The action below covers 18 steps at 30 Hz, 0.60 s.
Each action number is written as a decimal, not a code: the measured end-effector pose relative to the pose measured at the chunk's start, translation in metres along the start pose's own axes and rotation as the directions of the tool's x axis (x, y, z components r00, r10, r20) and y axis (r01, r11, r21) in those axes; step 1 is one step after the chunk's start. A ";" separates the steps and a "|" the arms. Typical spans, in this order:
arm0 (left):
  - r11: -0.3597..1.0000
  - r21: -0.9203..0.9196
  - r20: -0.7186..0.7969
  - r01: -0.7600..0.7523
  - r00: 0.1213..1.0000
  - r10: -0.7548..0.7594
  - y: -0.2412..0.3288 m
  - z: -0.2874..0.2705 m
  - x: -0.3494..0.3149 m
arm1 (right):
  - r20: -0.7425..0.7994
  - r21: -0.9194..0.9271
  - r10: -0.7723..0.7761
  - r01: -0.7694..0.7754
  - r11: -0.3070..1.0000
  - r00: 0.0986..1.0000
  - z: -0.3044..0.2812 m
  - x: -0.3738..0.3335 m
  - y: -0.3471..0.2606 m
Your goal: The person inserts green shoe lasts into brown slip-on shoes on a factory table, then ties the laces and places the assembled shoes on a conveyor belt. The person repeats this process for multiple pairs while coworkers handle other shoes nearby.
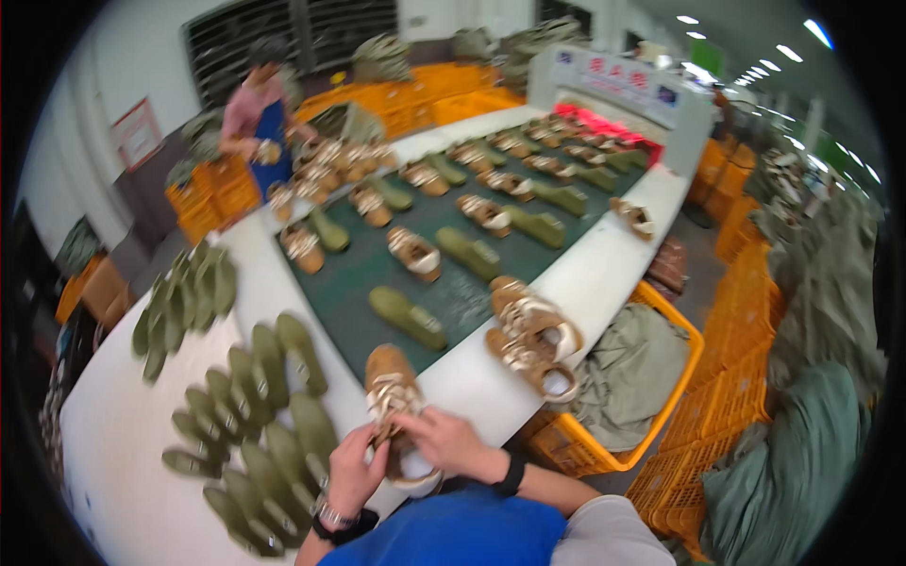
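A tan shoe [390,371] with pale laces lies at the near end of the green conveyor belt [330,325], toe pointing away from me. My left hand [355,469] is closed at the left side of the shoe's opening, fingertips pinching near the tongue. From the right, my right hand [451,441] reaches over the opening, its fingers closed at the tongue and lower laces. Just what the fingertips grip is partly hidden. A pair of similar tan shoes [533,330] rests on the white right-hand ledge. On the belt ahead lies an olive-green insole [407,317].
Rows of olive-green insoles [269,462] cover the white table [113,443] at left. Shoes and insoles alternate along the belt toward a red-lit machine [613,118]. An orange crate [618,457] of grey-green cloth stands right. A co-worker [260,118] handles shoes at far left.
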<state>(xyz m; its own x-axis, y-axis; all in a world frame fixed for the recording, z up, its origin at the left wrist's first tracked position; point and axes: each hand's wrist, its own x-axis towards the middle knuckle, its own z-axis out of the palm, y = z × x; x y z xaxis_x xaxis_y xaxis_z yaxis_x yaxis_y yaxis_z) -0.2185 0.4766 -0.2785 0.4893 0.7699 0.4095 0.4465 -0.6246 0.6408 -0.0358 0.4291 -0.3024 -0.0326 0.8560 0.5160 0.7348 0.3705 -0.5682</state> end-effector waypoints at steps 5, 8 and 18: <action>0.997 -0.036 -0.068 0.074 0.995 -0.076 0.004 0.005 -0.009 | 0.083 0.030 0.035 -0.038 0.999 0.996 -0.005 -0.003 -0.001; 0.997 -0.050 -0.081 0.064 0.994 -0.068 0.009 0.004 -0.010 | 0.135 0.064 0.075 -0.084 0.994 0.988 -0.009 -0.003 -0.005; 0.956 -0.233 -0.125 0.180 0.969 -0.213 0.003 0.003 -0.012 | 0.325 0.299 -0.134 0.033 0.954 0.936 -0.019 -0.003 0.009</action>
<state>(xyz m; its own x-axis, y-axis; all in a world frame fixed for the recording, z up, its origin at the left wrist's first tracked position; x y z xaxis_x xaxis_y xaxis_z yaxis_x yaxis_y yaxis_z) -0.2211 0.4650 -0.2834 0.2859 0.8954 0.3414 0.3397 -0.4279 0.8376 -0.0162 0.4231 -0.2973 -0.3495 0.8687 0.3511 0.4973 0.4896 -0.7162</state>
